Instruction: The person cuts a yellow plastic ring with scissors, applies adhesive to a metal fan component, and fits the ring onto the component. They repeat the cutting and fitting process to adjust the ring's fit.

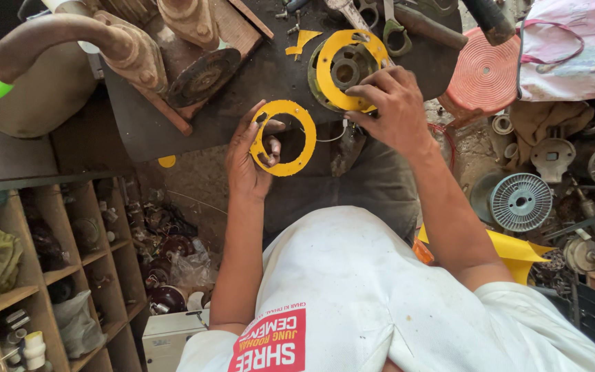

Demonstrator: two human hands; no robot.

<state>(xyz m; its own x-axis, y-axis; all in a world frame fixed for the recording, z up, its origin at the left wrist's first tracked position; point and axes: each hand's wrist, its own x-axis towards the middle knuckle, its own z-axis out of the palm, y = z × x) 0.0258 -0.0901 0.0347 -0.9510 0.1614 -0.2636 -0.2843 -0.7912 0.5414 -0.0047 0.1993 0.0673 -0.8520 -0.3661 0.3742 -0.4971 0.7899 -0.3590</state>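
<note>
We hold the yellow ring (284,138) in our left hand (249,162), thumb through its opening, fingers pinching the band at nine o'clock — it looks thin, light and bendable, so the flat band is the place to grip. Our right hand (394,110), at two o'clock from it, presses curled fingers onto a second yellow ring (348,69) lying on the round motor part (346,72) on the dark bench (173,117).

Matt yellow sheet ring (296,135) — thin, smooth, dark grimy metal motor part (345,71), rough worn wooden bench (173,117)
</note>
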